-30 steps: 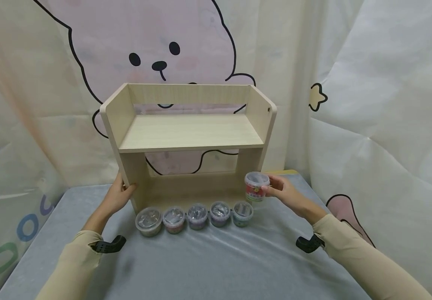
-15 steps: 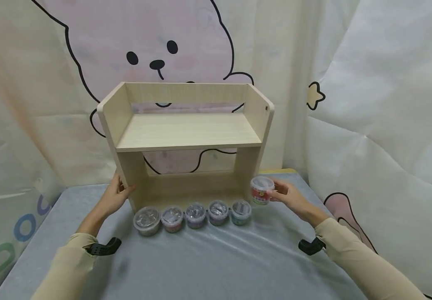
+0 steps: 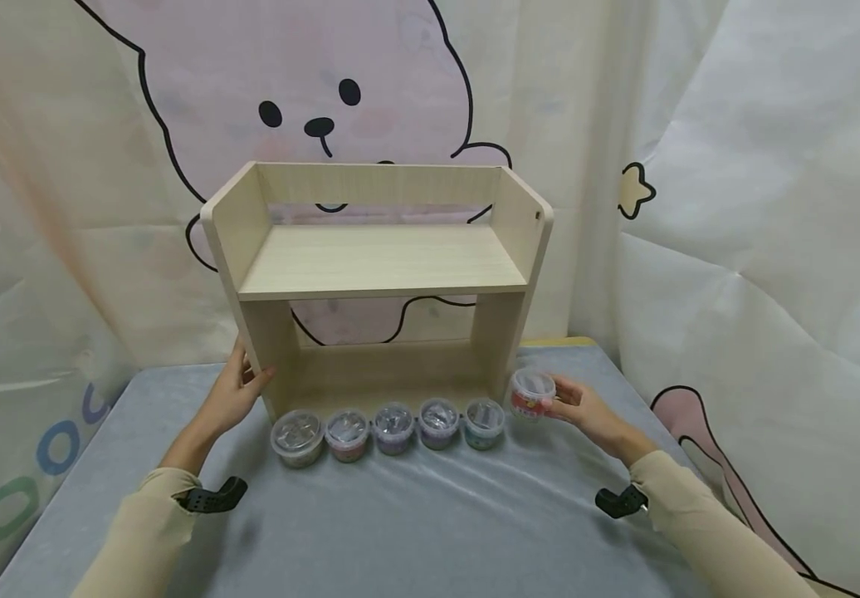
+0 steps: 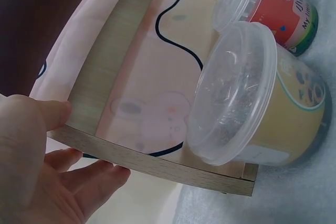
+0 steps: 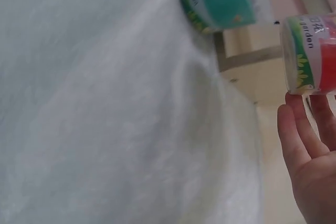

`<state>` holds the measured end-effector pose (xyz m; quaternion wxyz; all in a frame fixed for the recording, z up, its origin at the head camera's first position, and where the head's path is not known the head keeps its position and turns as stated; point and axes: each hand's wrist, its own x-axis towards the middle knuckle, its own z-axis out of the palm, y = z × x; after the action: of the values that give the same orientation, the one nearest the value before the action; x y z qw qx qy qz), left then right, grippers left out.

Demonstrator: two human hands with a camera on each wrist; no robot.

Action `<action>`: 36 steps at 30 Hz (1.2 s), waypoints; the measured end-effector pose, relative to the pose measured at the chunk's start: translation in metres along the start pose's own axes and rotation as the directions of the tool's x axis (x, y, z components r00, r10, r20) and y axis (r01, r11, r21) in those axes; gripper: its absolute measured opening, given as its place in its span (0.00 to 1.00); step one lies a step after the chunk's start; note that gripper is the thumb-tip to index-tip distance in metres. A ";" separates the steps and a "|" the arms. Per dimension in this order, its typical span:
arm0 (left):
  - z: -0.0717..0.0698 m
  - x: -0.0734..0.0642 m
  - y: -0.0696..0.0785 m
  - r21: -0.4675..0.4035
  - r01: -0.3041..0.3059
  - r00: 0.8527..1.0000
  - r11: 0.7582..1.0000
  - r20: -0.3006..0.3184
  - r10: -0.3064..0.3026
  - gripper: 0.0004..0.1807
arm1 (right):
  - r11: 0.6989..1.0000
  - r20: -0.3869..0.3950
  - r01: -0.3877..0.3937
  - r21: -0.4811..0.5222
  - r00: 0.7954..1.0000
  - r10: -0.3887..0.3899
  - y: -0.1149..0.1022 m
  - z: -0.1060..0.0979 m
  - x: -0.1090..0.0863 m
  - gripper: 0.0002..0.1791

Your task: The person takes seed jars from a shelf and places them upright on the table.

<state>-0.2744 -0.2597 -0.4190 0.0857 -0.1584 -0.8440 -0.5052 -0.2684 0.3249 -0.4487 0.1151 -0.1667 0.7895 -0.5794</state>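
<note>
A pale wooden two-tier shelf (image 3: 381, 259) stands on the cloth-covered table. My left hand (image 3: 230, 397) grips its left side panel, with the thumb on one face and the fingers on the other in the left wrist view. My right hand (image 3: 593, 419) holds a clear-lidded plastic tub with a red label (image 3: 530, 404) near the shelf's front right corner. Fingertips meet the side of this tub (image 5: 311, 56) in the right wrist view. Several similar tubs stand in a row before the shelf, from a larger yellowish tub (image 4: 286, 124) at left to a green tub (image 5: 226, 1) at right.
The blue-grey cloth (image 3: 400, 523) spreads in front of the row of tubs. A pale printed curtain (image 3: 572, 124) hangs behind and on both sides. Both tiers of the shelf face me.
My right hand has brought the red-labelled tub down and to the right, from in front of the shelf's right panel to beside the row's right end. My left hand keeps its grip.
</note>
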 end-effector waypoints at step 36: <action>0.004 -0.005 -0.001 -0.026 0.004 1.000 1.000 0.023 -0.003 0.45 | 0.986 0.184 -0.151 0.067 0.973 0.136 0.037 -0.001 0.009 0.37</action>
<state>-0.2703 -0.2574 -0.4233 0.0732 -0.1638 -0.8387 -0.5143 -0.2817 0.3324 -0.4835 0.2337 -0.1559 0.7619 -0.5836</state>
